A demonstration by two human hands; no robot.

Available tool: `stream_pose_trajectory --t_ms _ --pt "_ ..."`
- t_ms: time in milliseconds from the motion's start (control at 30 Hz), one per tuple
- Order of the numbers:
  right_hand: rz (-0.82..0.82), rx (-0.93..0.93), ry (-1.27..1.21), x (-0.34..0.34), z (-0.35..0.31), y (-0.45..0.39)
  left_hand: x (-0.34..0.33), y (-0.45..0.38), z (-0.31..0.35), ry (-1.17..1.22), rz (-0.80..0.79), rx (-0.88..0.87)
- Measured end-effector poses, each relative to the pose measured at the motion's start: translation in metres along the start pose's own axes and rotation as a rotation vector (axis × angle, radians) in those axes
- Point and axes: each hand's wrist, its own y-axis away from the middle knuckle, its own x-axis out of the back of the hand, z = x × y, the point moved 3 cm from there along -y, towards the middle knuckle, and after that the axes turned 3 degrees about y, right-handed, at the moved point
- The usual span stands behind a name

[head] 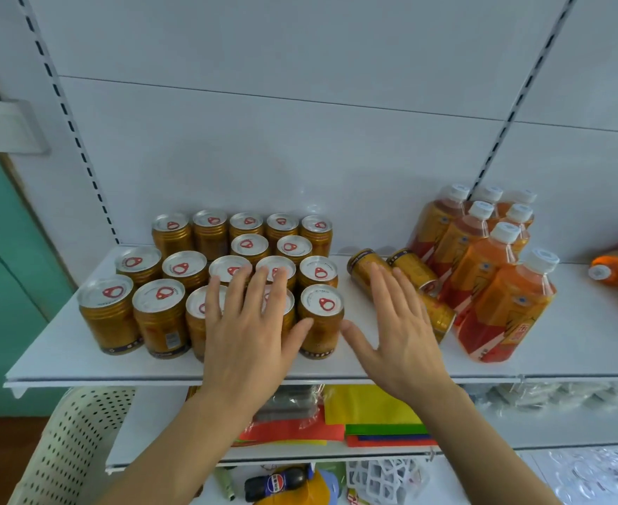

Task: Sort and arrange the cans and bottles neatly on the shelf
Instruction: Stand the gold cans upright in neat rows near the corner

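Spreading flat with straight fingers, the left hand (249, 322) rests on the upright gold cans (161, 318) on the white shelf (63, 344), while the right hand (398, 322), also open-fingered, hovers by toppled cans (366, 271) beside orange bottles (500, 304).

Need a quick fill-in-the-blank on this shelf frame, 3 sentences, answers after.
1. The gold cans between the upright cans and the bottles are lying ____.
2. The bottles have ____ caps.
3. Both the left hand and right hand are ____, holding nothing.

Answers: on their sides; white; open
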Motion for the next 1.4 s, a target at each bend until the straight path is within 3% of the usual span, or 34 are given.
stream_pose_trajectory --t_ms 100,267,367,667,833,967,1100,1200,1267,1400 --pt "0.031 -0.119 0.130 0.003 0.038 0.002 0.002 -0.022 0.020 0.096 0.027 -0.045" --pt "-0.137 -0.231 0.335 -0.005 0.075 0.008 -0.014 -0.052 0.056 0.186 -0.036 -0.174" --pt "-0.166 -0.241 0.322 -0.007 0.080 0.006 -0.024 -0.061 0.072 0.198 -0.082 -0.237" --pt "-0.064 -0.106 -0.330 0.016 0.079 0.007 -0.048 -0.068 0.097 0.166 -0.278 -0.391" --pt "-0.037 -0.135 -0.539 0.018 0.069 -0.011 -0.045 -0.074 0.099 0.183 -0.355 -0.376" --pt "-0.035 -0.074 -0.592 0.009 0.062 -0.022 -0.038 -0.080 0.097 0.277 -0.403 -0.261" --pt "-0.018 -0.001 -0.587 0.012 0.071 -0.031 -0.041 -0.074 0.089 0.166 -0.364 -0.273" --pt "0.053 -0.041 -0.308 0.007 0.088 -0.054 -0.044 -0.072 0.089 0.082 -0.364 -0.266" --pt "-0.050 -0.030 -0.122 -0.008 0.093 -0.073 -0.044 -0.071 0.090 0.087 -0.375 -0.235" --pt "-0.179 0.051 -0.042 -0.028 0.102 -0.090 -0.042 -0.073 0.093 0.068 -0.363 -0.201"
